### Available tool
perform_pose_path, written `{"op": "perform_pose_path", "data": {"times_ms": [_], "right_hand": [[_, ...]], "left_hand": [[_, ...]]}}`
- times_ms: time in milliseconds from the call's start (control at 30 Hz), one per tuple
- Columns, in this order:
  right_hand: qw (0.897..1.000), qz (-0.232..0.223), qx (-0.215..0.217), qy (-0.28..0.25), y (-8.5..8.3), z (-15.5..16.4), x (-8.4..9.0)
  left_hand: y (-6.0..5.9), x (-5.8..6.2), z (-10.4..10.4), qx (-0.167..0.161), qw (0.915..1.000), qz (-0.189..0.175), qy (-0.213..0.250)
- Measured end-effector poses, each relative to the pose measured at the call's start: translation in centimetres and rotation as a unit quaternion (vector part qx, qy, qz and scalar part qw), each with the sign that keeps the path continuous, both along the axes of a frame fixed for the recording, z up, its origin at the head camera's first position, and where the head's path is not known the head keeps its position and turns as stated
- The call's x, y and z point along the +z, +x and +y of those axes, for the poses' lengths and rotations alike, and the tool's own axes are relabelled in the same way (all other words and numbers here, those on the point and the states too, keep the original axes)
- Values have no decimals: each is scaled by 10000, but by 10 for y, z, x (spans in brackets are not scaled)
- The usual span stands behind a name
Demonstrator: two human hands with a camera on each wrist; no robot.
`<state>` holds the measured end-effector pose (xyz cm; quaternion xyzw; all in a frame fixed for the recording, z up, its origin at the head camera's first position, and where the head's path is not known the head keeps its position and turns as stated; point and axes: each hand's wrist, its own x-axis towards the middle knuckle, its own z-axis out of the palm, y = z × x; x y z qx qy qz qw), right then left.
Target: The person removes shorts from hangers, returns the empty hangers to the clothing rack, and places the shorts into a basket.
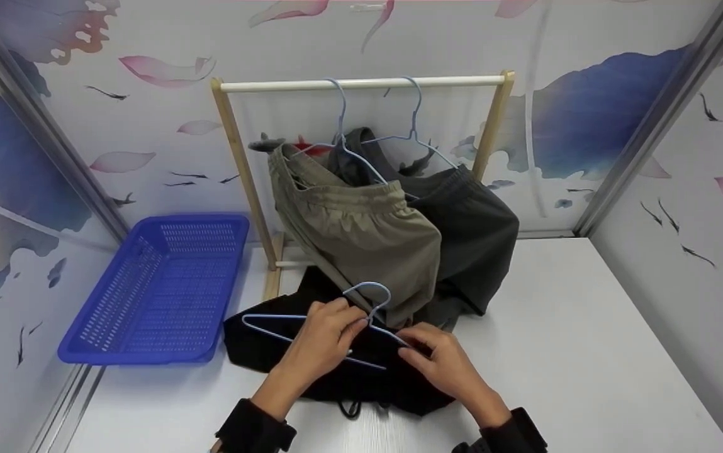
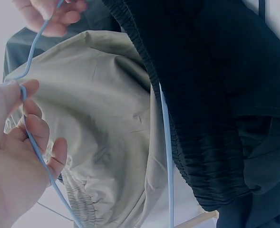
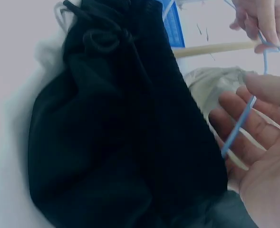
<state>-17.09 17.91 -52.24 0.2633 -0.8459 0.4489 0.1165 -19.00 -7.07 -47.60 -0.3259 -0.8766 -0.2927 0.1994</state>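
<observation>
A light-blue wire hanger (image 1: pixel 273 316) is held over black drawstring shorts (image 1: pixel 260 343) that lie on the table. My left hand (image 1: pixel 330 330) pinches the hanger just below its hook, fingers curled along the wire in the left wrist view. On the hanger's sloping right arm, my right hand (image 1: pixel 440 358) has the wire between thumb and fingers. The hanger's lower bar (image 2: pixel 167 142) runs beside the gathered waistband (image 2: pixel 178 137) of the shorts, its end out of sight at the cloth. A drawstring loop (image 3: pixel 101 42) shows at the waistband in the right wrist view.
Behind the hands stands a rack with a white rail (image 1: pixel 361 83) and wooden legs. Khaki shorts (image 1: pixel 367 233) and dark grey shorts (image 1: pixel 477 220) hang there on blue hangers, overlapping the black pair's far edge. A blue plastic basket (image 1: pixel 229 283) sits left; patterned walls surround the white table (image 1: pixel 562 352).
</observation>
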Motion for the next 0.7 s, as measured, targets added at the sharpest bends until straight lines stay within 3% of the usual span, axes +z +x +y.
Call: {"op": "perform_pose_path", "data": {"times_ms": [333,700], "right_hand": [[9943,-390,-360,920,10,30,-2],[9901,-729,-672,993,13,38,-13]], "left_hand": [[-1,-3,-2,-8,9996,139,233],[-1,-4,-8,11,9990,179,419]]}}
